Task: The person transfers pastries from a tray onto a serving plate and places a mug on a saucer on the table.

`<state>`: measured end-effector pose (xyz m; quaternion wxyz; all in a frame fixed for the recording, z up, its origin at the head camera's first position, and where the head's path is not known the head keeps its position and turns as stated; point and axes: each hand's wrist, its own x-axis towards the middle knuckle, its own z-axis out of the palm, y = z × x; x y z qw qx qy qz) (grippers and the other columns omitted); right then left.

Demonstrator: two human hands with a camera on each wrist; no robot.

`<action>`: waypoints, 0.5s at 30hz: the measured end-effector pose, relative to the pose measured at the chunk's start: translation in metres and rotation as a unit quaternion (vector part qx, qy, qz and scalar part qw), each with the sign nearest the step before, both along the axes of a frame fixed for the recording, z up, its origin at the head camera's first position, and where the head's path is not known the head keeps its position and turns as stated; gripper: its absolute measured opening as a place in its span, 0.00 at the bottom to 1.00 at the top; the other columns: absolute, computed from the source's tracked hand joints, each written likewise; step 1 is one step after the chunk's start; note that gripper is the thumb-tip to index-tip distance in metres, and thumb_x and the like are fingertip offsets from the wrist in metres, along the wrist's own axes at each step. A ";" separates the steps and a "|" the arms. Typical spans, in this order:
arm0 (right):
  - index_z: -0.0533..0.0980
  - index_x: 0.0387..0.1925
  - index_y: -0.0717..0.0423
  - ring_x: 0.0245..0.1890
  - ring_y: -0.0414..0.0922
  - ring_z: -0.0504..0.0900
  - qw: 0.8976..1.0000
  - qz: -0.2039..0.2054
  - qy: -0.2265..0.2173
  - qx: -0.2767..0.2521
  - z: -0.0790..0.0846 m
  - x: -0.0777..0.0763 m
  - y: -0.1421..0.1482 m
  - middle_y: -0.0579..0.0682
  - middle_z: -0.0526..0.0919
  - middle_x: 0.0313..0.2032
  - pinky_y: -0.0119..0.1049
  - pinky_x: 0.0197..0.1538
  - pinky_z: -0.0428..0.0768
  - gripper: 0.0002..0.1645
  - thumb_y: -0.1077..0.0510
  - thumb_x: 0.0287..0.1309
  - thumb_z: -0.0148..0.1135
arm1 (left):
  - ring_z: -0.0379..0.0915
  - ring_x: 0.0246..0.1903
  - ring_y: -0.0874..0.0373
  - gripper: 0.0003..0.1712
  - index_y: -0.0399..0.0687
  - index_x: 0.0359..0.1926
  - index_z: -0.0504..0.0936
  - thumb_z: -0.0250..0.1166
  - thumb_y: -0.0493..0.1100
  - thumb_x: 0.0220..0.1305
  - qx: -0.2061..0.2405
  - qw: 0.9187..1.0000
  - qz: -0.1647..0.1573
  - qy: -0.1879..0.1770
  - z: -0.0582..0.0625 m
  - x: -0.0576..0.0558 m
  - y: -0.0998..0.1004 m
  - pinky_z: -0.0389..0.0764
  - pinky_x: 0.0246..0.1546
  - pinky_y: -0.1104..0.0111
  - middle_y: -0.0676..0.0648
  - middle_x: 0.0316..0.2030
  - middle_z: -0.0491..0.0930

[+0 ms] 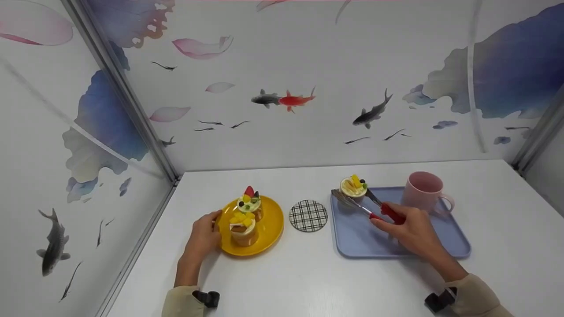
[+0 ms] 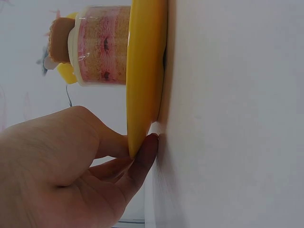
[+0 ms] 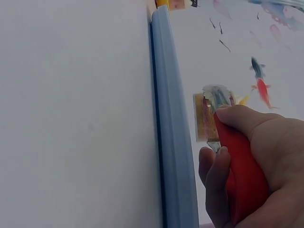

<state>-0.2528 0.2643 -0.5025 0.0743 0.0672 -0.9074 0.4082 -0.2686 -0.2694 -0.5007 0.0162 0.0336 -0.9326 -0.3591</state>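
Observation:
My left hand (image 1: 205, 234) pinches the left rim of a yellow plate (image 1: 272, 220), thumb above and fingers beneath in the left wrist view. Two small cup cakes sit upright on that plate: a front one (image 1: 243, 236) topped with yellow fruit pieces, and one behind it (image 1: 249, 204) with a strawberry and dark berries. Farther right, my right hand (image 1: 416, 231) grips red-handled metal tongs (image 1: 392, 213). Their tips lie on either side of a third cup cake (image 1: 354, 186), topped with yellow fruit, at the back left corner of a blue tray (image 1: 365, 247).
A pink mug (image 1: 421, 193) stands at the tray's back right, handle to the right. Between plate and tray lies a round checked coaster (image 1: 308, 215). The white table (image 1: 286, 281) meets a printed wall (image 1: 282, 136) at the back.

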 end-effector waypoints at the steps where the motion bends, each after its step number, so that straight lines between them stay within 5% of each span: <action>1: 0.83 0.67 0.56 0.39 0.51 0.80 1.000 0.001 0.000 -0.001 0.000 0.000 -0.001 0.58 0.88 0.46 0.31 0.27 0.82 0.40 0.39 0.59 0.81 | 0.79 0.66 0.38 0.31 0.33 0.77 0.71 0.56 0.25 0.74 0.000 1.000 -0.001 0.001 0.000 0.000 0.000 0.80 0.71 0.46 0.31 0.71 0.77; 15: 0.84 0.67 0.54 0.42 0.51 0.79 1.000 0.014 0.011 -0.011 -0.002 0.002 -0.013 0.58 0.90 0.48 0.30 0.27 0.79 0.42 0.36 0.57 0.81 | 0.77 0.68 0.39 0.33 0.34 0.78 0.70 0.56 0.24 0.74 0.000 1.000 0.002 -0.017 0.001 -0.002 0.000 0.79 0.72 0.46 0.32 0.73 0.75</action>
